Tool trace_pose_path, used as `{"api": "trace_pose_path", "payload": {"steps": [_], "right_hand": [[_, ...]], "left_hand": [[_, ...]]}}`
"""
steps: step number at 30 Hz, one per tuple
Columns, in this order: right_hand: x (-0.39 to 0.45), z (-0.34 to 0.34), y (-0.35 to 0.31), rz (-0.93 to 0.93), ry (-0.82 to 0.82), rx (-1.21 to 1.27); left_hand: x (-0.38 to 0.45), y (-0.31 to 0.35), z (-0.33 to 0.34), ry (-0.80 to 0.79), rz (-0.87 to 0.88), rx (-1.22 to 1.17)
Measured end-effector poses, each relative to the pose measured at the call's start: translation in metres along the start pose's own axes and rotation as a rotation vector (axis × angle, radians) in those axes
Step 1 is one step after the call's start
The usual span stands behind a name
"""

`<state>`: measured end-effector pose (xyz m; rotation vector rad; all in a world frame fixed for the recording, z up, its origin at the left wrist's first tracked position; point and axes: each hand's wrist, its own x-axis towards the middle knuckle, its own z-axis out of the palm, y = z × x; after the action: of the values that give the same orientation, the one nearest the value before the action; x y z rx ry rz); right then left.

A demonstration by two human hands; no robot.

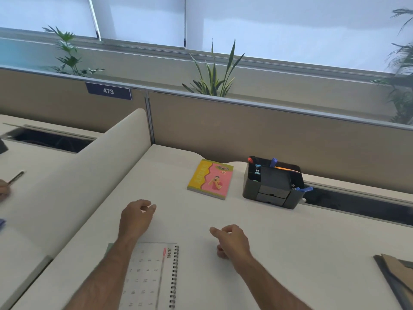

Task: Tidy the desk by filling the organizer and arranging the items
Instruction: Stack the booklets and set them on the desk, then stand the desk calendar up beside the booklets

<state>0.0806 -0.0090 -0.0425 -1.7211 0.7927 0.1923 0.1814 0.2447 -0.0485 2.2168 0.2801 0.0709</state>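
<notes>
Hovering over the table [290,242], the left hand [136,217] and the right hand [232,241] are loosely curled and hold nothing. The organizer [273,183] stands at the far edge, pens already inside; the book [211,179] lies just beside it. The calendar [154,276], at the near edge, looks light and bendy (best taken by its wire spine). Its lower part is cut off, and the organizer's drawers are hard to make out.

White desk [290,253]: grey organizer [273,186] far right, colourful book [211,180] just left of it. Spiral calendar [152,278] lies flat at near edge; brown folders [397,274] near right.
</notes>
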Motion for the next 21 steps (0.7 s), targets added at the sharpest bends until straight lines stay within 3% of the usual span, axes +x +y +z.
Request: {"api": "trace_pose_path", "payload": {"steps": [4,9,13,18,21], "right_hand": [[-0.033,0.018,0.005,0.033,-0.169,0.099],[-0.073,0.042,0.008,0.155,-0.388,0.138],[-0.093,0.055,0.007,0.23,-0.502,0.137],[-0.103,0.054,0.007,0.31,-0.508,0.185],[-0.103,0.047,0.01,0.348,-0.511,0.297]], "left_hand": [[-0.022,-0.029,-0.041,0.05,-0.09,0.184],[-0.051,-0.06,-0.071,-0.072,-0.305,0.367],[-0.073,-0.063,-0.082,-0.099,-0.358,0.367],[-0.089,-0.055,-0.086,-0.131,-0.304,0.374],[-0.095,-0.054,-0.085,-0.12,-0.31,0.249]]}}
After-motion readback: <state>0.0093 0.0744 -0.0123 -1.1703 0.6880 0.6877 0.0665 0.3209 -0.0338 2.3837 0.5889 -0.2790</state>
